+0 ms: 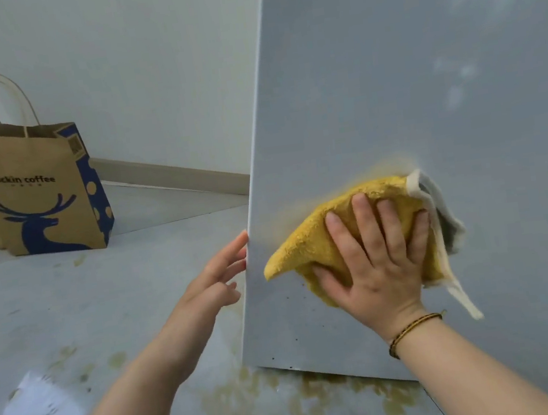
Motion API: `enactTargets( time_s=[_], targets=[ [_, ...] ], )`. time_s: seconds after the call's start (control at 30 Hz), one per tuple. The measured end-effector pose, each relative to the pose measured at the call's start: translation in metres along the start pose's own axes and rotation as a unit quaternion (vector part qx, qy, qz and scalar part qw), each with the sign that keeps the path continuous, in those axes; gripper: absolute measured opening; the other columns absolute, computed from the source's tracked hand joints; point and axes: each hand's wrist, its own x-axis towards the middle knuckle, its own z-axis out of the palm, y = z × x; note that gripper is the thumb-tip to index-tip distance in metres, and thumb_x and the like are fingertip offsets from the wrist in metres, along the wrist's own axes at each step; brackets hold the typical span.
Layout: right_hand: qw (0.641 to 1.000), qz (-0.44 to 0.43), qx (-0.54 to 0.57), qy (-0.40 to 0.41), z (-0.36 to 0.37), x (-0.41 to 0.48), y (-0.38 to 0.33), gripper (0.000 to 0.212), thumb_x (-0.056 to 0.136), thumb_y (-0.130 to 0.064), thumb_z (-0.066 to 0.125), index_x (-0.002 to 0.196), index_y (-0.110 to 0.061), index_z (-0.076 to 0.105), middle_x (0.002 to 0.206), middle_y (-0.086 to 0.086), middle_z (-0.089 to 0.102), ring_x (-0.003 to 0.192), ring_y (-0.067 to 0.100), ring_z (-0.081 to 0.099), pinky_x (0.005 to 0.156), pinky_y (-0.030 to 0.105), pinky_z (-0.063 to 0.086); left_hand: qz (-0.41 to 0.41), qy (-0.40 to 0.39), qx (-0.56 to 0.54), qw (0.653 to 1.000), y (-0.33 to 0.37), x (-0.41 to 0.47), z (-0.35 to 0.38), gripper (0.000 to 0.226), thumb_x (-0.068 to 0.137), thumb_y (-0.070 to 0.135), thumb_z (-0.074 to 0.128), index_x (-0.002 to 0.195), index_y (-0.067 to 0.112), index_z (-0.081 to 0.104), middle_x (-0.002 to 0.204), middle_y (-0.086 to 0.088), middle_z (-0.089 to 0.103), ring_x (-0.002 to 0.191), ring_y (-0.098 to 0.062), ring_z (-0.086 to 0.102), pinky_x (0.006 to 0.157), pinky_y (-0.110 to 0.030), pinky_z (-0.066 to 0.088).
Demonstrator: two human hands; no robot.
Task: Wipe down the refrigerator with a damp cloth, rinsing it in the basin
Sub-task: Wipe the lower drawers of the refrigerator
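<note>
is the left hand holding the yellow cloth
No, the right hand presses the yellow cloth flat on the refrigerator, while the left hand only touches its edge.

This is looking like a room in a home. A grey fridge [406, 87] is standing on the right on a pale tiled floor [70, 301] that is showing yellowish stains. Plain white walls [128, 70] with a skirting board [175, 176] are meeting far left, where a coffee-shop paper bag [29, 192] is sitting.

fridge [423, 85] top cut off, cloth [353, 218] edge blurred
</note>
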Motion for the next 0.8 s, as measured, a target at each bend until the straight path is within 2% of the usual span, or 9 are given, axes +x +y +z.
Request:
enactTargets(
  time_s=[0.13, 0.23, 0.33, 0.4, 0.47, 0.53, 0.63, 0.73, 0.8],
  targets=[
    [1.000, -0.003, -0.002, 0.003, 0.022, -0.026, -0.040, 0.049, 0.093, -0.050, 0.031, 0.135, -0.024, 0.025, 0.156, 0.001, -0.006, 0.144, 0.018, -0.004, 0.115, 0.045, -0.004, 0.004, 0.005, 0.030, 1.000, -0.005, 0.010, -0.007, 0.069, 0.061, 0.010, 0.037, 0.093, 0.068, 0.055, 0.101, 0.033, 0.062, 0.103, 0.011, 0.054, 0.089, -0.022, 0.035],
    [0.992, -0.101, 0.031, -0.075, 0.033, -0.083, -0.064, 0.046, 0.096, -0.026, 0.029, 0.140, -0.023, 0.019, 0.156, 0.003, -0.006, 0.143, 0.016, -0.007, 0.116, 0.042, -0.007, 0.019, 0.020, 0.025, 0.999, -0.004, 0.007, -0.001, 0.067, 0.065, 0.011, 0.038, 0.093, 0.070, 0.053, 0.103, 0.033, 0.061, 0.102, 0.014, 0.053, 0.082, -0.015, 0.037],
    [0.968, -0.187, 0.079, -0.151, 0.037, -0.120, -0.062, 0.049, 0.096, -0.003, 0.007, 0.143, -0.013, 0.020, 0.153, 0.008, 0.004, 0.143, 0.017, -0.009, 0.117, 0.036, -0.002, 0.047, 0.063, 0.010, 0.997, -0.006, -0.002, 0.016, 0.067, 0.061, 0.013, 0.038, 0.106, 0.062, 0.047, 0.113, 0.025, 0.055, 0.107, 0.013, 0.049, 0.080, -0.005, 0.041],
    [0.947, -0.255, 0.077, -0.177, 0.037, -0.124, -0.052, 0.055, 0.092, 0.003, 0.000, 0.146, -0.005, 0.006, 0.153, 0.011, 0.004, 0.142, 0.021, -0.012, 0.116, 0.037, -0.001, 0.065, 0.089, 0.004, 0.994, -0.009, -0.008, 0.030, 0.066, 0.063, 0.015, 0.040, 0.117, 0.053, 0.037, 0.124, 0.022, 0.045, 0.112, 0.014, 0.043, 0.081, -0.002, 0.040],
    [0.940, -0.279, 0.086, -0.179, 0.034, -0.118, -0.040, 0.052, 0.092, 0.002, 0.000, 0.142, -0.007, 0.012, 0.148, 0.005, 0.019, 0.142, 0.022, -0.013, 0.116, 0.037, -0.003, 0.079, 0.109, 0.014, 0.991, -0.015, -0.011, 0.041, 0.069, 0.065, 0.017, 0.042, 0.122, 0.053, 0.030, 0.131, 0.023, 0.038, 0.113, 0.019, 0.038, 0.085, -0.005, 0.040],
    [0.953, -0.234, 0.100, -0.164, 0.025, -0.099, -0.027, 0.043, 0.097, -0.003, 0.012, 0.137, -0.012, 0.027, 0.151, 0.001, 0.019, 0.143, 0.017, -0.008, 0.116, 0.035, -0.005, 0.079, 0.124, 0.019, 0.989, -0.020, -0.011, 0.046, 0.070, 0.064, 0.017, 0.041, 0.120, 0.056, 0.027, 0.133, 0.026, 0.034, 0.113, 0.023, 0.035, 0.089, -0.009, 0.037],
    [0.992, -0.088, 0.066, -0.068, 0.015, -0.070, -0.016, 0.041, 0.089, -0.021, 0.044, 0.130, -0.024, 0.040, 0.156, -0.003, -0.003, 0.143, 0.012, -0.002, 0.116, 0.039, -0.006, 0.083, 0.138, 0.025, 0.987, -0.023, -0.010, 0.047, 0.071, 0.062, 0.012, 0.037, 0.121, 0.049, 0.030, 0.134, 0.023, 0.036, 0.119, 0.015, 0.036, 0.094, -0.009, 0.036],
    [0.999, -0.003, 0.047, -0.017, 0.019, -0.048, -0.032, 0.049, 0.087, -0.030, 0.045, 0.134, -0.025, 0.032, 0.156, 0.000, -0.007, 0.143, 0.016, -0.004, 0.116, 0.044, -0.006, 0.092, 0.145, 0.029, 0.985, -0.019, -0.009, 0.044, 0.068, 0.059, 0.009, 0.035, 0.119, 0.043, 0.038, 0.129, 0.019, 0.043, 0.120, 0.007, 0.040, 0.099, -0.017, 0.036],
    [0.999, 0.000, 0.049, -0.016, 0.026, -0.050, -0.051, 0.050, 0.088, -0.032, 0.043, 0.136, -0.025, 0.027, 0.156, 0.002, -0.009, 0.143, 0.018, -0.007, 0.115, 0.045, -0.007, 0.092, 0.150, 0.028, 0.984, -0.016, -0.009, 0.041, 0.065, 0.059, 0.009, 0.036, 0.114, 0.042, 0.042, 0.125, 0.020, 0.048, 0.118, 0.006, 0.044, 0.101, -0.023, 0.035]
  ],
)
